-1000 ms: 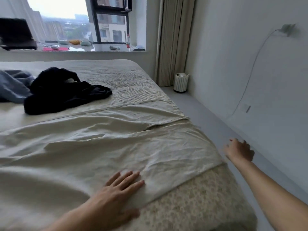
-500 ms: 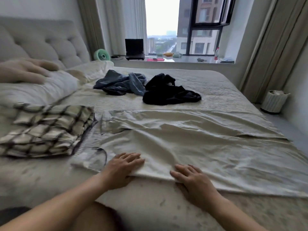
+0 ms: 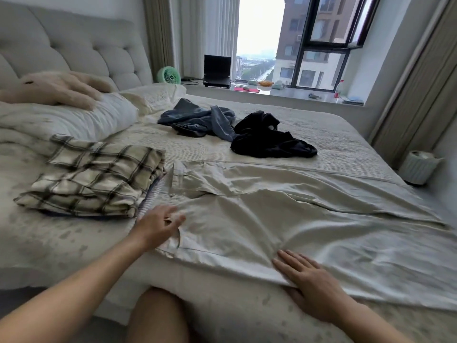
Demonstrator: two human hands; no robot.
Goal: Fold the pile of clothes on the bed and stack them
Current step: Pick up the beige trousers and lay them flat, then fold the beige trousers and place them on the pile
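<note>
Beside the far bed corner stands a ribbed white bin point(image 3: 420, 169) with something pale inside (contents unclear). Across the bed point(image 3: 74, 243) lie pale satin trousers point(image 3: 272, 214), wrinkled, spread flat, waistband toward the folded plaid garment point(image 3: 94, 179). Blue clothes point(image 3: 197, 120) and a black garment point(image 3: 269, 139) wait near the pillows. Her left hand point(image 3: 158, 224), blurred, fingers loosely spread, has slid up onto the waistband; her right hand point(image 3: 311, 280) still presses flat on the near hem.

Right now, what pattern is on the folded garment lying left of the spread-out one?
A cream and dark plaid check on the folded garment, seen clearly in the head view.
</note>
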